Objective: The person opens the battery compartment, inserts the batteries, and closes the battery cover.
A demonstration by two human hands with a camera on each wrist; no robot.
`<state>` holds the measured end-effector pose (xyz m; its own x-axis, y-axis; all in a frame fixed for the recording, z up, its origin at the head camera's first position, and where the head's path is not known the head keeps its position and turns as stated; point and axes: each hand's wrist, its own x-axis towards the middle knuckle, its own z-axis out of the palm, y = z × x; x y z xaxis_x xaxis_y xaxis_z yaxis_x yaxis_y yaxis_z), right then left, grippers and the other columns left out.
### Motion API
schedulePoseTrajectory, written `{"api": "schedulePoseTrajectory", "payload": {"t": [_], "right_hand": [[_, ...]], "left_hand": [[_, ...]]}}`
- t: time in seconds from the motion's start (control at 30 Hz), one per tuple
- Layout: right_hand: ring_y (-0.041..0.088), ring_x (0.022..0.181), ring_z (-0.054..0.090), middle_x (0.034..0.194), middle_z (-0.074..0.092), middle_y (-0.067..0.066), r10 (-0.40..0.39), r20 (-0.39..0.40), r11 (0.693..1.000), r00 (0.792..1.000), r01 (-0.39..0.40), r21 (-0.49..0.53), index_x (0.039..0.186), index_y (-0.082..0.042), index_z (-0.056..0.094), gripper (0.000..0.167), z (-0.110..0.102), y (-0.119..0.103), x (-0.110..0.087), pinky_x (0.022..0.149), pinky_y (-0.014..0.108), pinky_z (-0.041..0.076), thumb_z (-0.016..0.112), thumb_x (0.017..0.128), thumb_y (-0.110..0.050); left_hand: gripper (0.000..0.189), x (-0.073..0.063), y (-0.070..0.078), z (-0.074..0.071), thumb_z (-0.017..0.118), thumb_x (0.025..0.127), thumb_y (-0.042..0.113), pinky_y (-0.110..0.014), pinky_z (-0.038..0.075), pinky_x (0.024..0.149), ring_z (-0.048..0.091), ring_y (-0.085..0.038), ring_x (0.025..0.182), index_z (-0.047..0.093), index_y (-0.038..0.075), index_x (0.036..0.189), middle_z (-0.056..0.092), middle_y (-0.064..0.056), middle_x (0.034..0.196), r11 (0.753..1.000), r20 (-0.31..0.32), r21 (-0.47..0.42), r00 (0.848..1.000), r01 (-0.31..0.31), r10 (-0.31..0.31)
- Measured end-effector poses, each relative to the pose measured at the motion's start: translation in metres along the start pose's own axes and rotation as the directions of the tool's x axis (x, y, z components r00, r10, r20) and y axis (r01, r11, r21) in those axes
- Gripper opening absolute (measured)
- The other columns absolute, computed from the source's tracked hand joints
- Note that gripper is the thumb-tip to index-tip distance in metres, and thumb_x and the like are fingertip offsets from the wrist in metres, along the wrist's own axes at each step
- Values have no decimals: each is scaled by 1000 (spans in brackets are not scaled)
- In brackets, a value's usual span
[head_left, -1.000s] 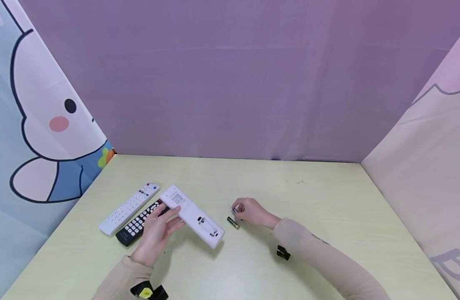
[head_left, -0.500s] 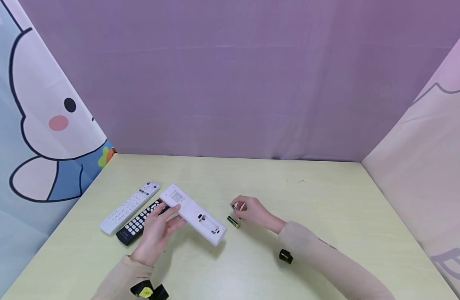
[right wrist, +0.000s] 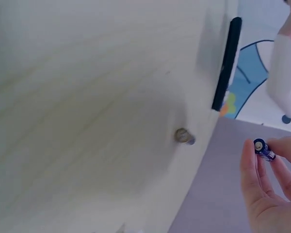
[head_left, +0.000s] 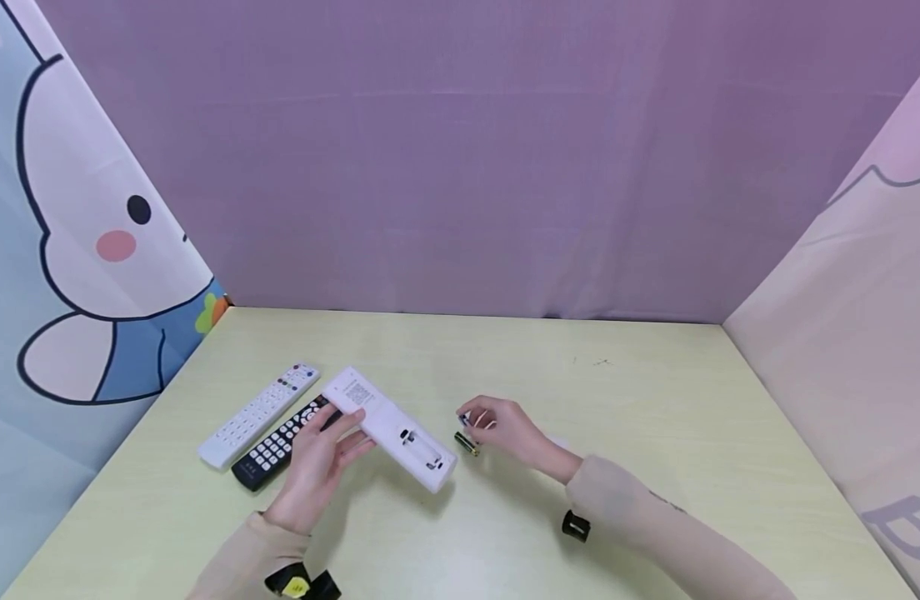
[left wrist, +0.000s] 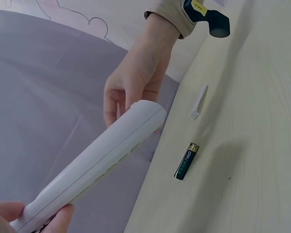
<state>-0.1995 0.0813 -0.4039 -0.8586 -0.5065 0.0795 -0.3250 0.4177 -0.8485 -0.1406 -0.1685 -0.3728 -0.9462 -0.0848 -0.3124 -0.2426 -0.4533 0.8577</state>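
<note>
My left hand (head_left: 317, 467) grips a white remote control (head_left: 385, 421) near one end, its back facing up. The battery compartment in that back is uncovered, with metal contacts showing. My right hand (head_left: 508, 429) pinches a small dark blue battery (right wrist: 265, 149) between thumb and fingers, above the table and just right of the remote. A second battery (head_left: 466, 443), dark with a gold end, lies on the table between the remote and my right hand. A slim white piece (left wrist: 200, 102) lies beyond that battery in the left wrist view, mostly hidden by my right hand in the head view.
Two more remotes lie face up at the left, a white one (head_left: 261, 417) and a black one (head_left: 276, 450), the black one partly covered by my left hand. Behind the pale table (head_left: 655, 392) hangs a purple cloth (head_left: 460, 167), with printed cloths on both sides.
The white remote in my left hand has shifted slightly right. My right hand has drawn a little left, keeping hold of its battery. The battery on the table stays put.
</note>
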Motion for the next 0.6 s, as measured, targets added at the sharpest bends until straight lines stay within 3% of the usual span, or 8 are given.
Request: {"api": "schedulePoseTrajectory", "payload": {"t": [0.33,0.6], "right_hand": [[15,74,59,83,62,6,-44,-29,999,999,44,8,105,-2,61,26,2,-19,-11,63,20,53,62,78,-1],[21,75,60,87,63,11,-84,-72,994,994,89,66,109,2,59,31,7,-29,-16,64,25,55,63,79,-1]], "left_hand": [[66,0,-2,4,49,85,-2,-30,50,84,64,-17,82,14,4,140,56,-4,103,1000,-12,11,1000,6,-6],[59,1,-4,6,48,85,-3,-29,51,82,64,-18,84,22,3,138,59,-3,101,1000,3,-5,1000,-8,8]]}}
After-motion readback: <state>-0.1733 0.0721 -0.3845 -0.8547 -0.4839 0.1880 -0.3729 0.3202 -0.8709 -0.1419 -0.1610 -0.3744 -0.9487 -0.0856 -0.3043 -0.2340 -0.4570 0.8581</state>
